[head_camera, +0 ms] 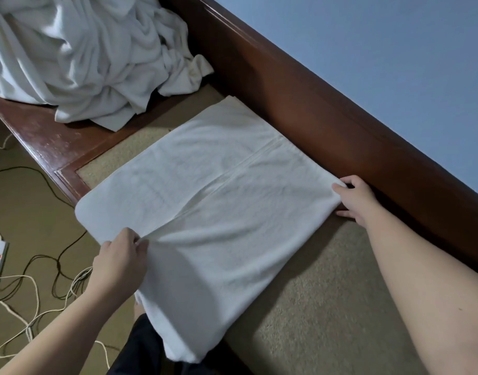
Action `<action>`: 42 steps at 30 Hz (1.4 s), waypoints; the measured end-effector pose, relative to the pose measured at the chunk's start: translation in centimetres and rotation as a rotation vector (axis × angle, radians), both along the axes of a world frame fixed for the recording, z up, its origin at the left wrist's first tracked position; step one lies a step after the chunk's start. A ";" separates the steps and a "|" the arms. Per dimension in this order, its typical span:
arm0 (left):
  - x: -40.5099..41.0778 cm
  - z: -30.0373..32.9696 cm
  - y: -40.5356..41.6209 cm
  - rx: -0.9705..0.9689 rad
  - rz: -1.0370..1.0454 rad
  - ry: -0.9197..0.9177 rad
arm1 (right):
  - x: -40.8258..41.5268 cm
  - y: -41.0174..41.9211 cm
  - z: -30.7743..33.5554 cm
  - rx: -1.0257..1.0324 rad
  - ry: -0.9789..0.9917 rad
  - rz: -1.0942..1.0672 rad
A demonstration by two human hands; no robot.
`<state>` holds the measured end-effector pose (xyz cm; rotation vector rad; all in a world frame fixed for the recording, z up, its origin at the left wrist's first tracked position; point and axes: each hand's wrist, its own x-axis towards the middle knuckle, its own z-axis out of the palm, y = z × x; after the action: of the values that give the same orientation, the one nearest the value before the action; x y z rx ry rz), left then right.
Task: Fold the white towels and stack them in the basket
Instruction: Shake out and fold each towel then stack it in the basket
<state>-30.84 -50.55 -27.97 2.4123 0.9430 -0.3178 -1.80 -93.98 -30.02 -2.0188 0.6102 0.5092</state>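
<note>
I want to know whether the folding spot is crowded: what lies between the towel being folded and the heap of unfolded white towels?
In the head view, only bare tan tabletop and its dark wooden frame separate the flat white towel from the rumpled white heap.

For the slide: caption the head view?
Both hands pinch a flat white terry towel on a wood-framed surface.
</note>
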 end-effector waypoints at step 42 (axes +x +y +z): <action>2.8 -0.1 2.5 -0.153 -0.170 0.227 | 0.6 9.6 4.8 -1.001 -0.134 0.720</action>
<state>-28.03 -48.09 -28.04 2.3520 0.7768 -0.7126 -1.17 -84.41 -25.24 -3.2206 -0.0232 0.5163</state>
